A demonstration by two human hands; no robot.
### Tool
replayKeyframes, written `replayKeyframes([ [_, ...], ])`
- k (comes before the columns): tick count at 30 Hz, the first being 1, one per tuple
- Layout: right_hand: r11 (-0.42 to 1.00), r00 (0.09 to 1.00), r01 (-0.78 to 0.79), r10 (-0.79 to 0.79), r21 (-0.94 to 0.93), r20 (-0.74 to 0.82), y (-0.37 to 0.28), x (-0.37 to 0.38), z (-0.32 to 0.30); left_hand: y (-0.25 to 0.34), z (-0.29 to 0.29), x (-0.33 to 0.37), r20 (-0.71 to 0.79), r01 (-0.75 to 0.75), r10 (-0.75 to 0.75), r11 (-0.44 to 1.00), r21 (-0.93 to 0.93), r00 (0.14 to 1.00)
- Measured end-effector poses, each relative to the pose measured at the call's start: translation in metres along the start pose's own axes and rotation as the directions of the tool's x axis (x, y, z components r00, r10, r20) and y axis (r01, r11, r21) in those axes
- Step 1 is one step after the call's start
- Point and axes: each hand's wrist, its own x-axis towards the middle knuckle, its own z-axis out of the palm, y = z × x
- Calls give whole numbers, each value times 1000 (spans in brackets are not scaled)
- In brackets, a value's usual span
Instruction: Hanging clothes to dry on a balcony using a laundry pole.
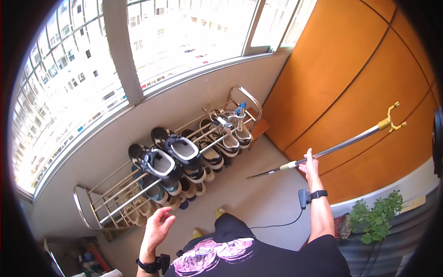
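Head view: right hand (312, 168) holds a forked pole (344, 144).
Left hand (158, 226), fingers half curled, is near the shoe rack's (122, 207) front edge.

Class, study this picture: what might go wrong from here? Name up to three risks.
Only the right hand supports the long pole, so it might tip or slip. Its gold forked end shows in front of the orange panels and could scratch them if swung. The black cable hanging from the device at the right wrist might snag.
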Motion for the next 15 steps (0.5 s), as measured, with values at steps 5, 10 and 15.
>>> replayKeyframes([
  [5, 1000, 1000, 2, -2, 28, -15, 6, 86, 18, 9, 19, 38, -13, 88, -88, 996, 24, 996],
  [10, 998, 996, -57, 58, -14, 71, 11, 210, 38, 15, 62, 89, -157, 132, -128, 991, 15, 979],
  [15, 986, 949, -164, 166, -30, 268, 4, 322, 56, 65, 121, 140, -193, 270, -265, 963, 1, 945],
])
